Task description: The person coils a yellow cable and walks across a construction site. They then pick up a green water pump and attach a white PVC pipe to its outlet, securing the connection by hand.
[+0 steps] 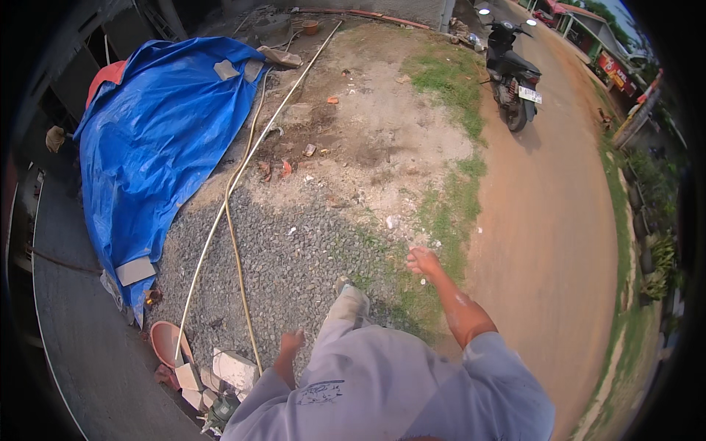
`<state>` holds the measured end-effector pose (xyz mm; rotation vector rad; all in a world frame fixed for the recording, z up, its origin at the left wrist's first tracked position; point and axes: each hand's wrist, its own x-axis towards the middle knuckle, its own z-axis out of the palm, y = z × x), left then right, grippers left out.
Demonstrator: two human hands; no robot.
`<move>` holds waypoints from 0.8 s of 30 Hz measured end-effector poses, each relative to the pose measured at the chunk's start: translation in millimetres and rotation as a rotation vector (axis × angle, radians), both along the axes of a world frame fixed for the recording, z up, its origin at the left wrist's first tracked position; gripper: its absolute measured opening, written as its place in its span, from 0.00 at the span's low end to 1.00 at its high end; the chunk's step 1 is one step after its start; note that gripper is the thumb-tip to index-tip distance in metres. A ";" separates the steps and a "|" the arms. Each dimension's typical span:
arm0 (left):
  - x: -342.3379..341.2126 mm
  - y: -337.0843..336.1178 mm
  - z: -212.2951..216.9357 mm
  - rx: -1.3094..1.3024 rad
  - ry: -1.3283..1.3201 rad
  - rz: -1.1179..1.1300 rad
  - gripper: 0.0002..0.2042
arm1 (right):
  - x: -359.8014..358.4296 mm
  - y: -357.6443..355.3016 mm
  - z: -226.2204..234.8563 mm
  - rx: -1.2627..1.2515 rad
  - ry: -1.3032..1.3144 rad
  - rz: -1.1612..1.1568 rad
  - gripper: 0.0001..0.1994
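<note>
My right hand is held out in front of my body above the edge of the gravel and grass, its fingers curled in. Nothing shows in it. Low at my left side hangs my left hand, over the grey gravel; its fingers are too small and turned away to make out. Neither hand touches anything that I can see. One leg in light trousers steps forward on the stones. Nearest to my left hand are pale blocks and a yellowish hose.
A long white pipe crosses the gravel beside the hose. Left of it, a blue tarp covers a large heap, weighted with a light slab. An orange basin stands near the blocks. At right, a black motorcycle is parked along the dirt road.
</note>
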<state>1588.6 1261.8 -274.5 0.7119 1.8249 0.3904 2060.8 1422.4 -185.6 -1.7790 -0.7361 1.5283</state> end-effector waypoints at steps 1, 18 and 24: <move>-1.8 22.6 -5.3 -0.035 0.008 0.022 0.19 | 7.4 19.3 -0.4 -0.015 -0.044 -0.013 0.20; 142.1 525.4 -1.1 0.331 0.363 -0.292 0.13 | 180.9 43.1 -131.6 0.050 -0.776 0.883 0.16; 248.0 629.1 84.3 0.075 0.087 -0.352 0.13 | 269.9 285.6 -77.7 -0.145 -0.869 0.753 0.12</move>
